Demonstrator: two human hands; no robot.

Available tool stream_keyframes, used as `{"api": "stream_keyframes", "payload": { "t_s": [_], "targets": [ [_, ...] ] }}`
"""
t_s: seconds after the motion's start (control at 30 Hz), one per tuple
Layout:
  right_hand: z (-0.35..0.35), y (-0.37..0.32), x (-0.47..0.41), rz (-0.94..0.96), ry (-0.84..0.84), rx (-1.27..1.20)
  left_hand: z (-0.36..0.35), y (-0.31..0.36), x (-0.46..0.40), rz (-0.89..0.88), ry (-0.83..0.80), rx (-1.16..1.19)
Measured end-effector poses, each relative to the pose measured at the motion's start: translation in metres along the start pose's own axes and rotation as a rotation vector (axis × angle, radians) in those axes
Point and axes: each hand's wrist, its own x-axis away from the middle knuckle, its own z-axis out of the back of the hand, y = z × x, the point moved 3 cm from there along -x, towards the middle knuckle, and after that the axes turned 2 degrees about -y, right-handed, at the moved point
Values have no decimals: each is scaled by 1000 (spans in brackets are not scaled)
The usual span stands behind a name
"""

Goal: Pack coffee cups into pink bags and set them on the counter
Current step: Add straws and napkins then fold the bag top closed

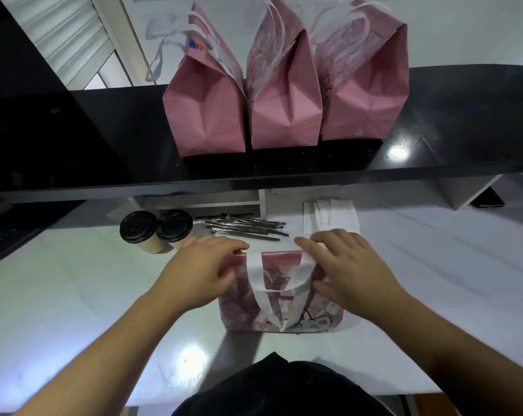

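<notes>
A flat pink bag (281, 307) with white handles lies on the white table in front of me. My left hand (200, 268) grips its top left edge. My right hand (341, 265) pinches its top right edge by a white handle. Two coffee cups (155, 231) with black lids stand side by side to the left of my left hand. Three pink bags (284, 94) stand upright in a row on the black counter (74, 139) above the table.
A bundle of wrapped black straws (245, 228) lies behind the flat bag. White folded paper (329, 217) lies behind my right hand. The white table (74, 295) stretches left and right of the bag. A dark object (488, 199) sits under the counter at far right.
</notes>
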Motion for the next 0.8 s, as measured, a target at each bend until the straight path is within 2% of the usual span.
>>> {"api": "stream_keyframes", "payload": {
  "t_s": [0.13, 0.27, 0.4, 0.63, 0.8],
  "targets": [
    [5, -13, -6, 33, -7, -20, -10, 11, 0, -14, -27, -11],
    [10, -5, -6, -66, -92, -223, -9, 14, 5, -53, 35, 28],
    [23, 5, -6, -118, -96, -365, -3, 22, 6, -80, 106, 114],
    [55, 9, 2, -250, -174, -312, 11, 43, -9, -17, 251, 247],
    [104, 33, 16, -422, -168, -232, 23, 75, -22, -8, 457, 370]
  ]
}}
